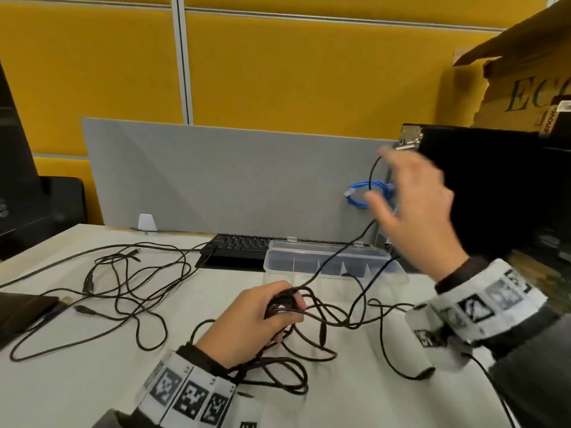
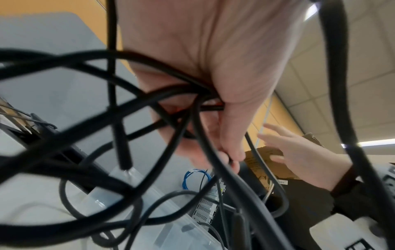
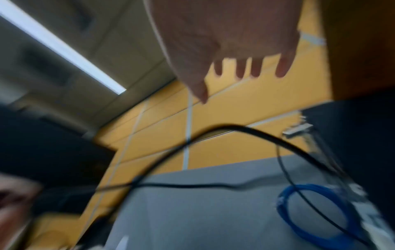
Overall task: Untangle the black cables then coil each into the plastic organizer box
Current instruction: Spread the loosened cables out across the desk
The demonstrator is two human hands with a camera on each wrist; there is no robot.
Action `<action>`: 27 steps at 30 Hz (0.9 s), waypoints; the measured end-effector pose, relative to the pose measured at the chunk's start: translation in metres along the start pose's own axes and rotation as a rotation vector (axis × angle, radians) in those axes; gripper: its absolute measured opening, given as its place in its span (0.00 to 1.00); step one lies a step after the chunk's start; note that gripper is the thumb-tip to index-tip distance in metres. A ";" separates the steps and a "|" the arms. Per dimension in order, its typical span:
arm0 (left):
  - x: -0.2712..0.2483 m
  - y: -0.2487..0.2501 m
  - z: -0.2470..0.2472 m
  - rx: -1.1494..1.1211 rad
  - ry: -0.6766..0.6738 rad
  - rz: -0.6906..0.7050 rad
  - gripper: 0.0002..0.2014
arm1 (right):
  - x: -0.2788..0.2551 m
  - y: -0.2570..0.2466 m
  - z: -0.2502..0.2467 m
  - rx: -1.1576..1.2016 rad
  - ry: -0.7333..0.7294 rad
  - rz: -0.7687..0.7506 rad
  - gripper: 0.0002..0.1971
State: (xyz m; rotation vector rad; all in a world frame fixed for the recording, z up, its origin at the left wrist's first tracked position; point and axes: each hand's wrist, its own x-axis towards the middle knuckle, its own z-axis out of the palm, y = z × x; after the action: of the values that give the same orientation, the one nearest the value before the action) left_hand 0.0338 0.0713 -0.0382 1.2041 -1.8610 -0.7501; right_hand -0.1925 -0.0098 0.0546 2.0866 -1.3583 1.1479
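A tangle of black cables lies on the white table. My left hand grips a bunch of loops in its curled fingers; the left wrist view shows the strands pinched against the palm. One cable rises from the bunch over the clear plastic organizer box towards my right hand. That hand is raised and blurred, fingers spread; in the right wrist view the cable arcs below the straight fingers, apart from them.
More loose black cables sprawl over the table's left half. A black keyboard sits behind the box against a grey divider panel. A blue cable coil, a black computer tower and a cardboard box stand at right.
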 end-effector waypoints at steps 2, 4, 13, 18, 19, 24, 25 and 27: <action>0.001 -0.001 0.000 0.010 0.015 0.013 0.03 | -0.021 -0.036 0.004 0.020 -0.383 -0.296 0.26; 0.001 -0.001 0.000 0.007 0.032 0.020 0.04 | -0.041 -0.052 0.013 -0.031 -0.750 -0.423 0.22; -0.002 -0.004 -0.015 -0.044 -0.047 -0.004 0.07 | -0.002 -0.022 -0.008 0.657 -0.296 -0.036 0.15; -0.003 -0.004 -0.018 -0.020 -0.044 0.007 0.02 | 0.014 -0.006 -0.021 1.084 0.263 0.390 0.17; -0.003 -0.003 -0.019 -0.047 -0.068 -0.010 0.01 | 0.015 -0.006 -0.022 1.117 0.355 0.457 0.17; -0.004 -0.007 -0.019 -0.028 -0.102 0.007 0.07 | 0.015 0.019 -0.016 0.945 0.510 0.563 0.15; -0.004 -0.008 -0.019 -0.025 -0.079 0.023 0.07 | 0.013 0.026 -0.012 0.762 0.417 0.489 0.13; -0.002 -0.008 -0.018 -0.013 -0.029 0.049 0.09 | 0.004 0.034 -0.003 0.264 0.166 0.303 0.15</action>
State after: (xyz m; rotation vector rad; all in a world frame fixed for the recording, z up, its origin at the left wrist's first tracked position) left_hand 0.0539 0.0693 -0.0361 1.1406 -1.8999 -0.7551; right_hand -0.2229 -0.0251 0.0559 1.9431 -1.5483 1.6674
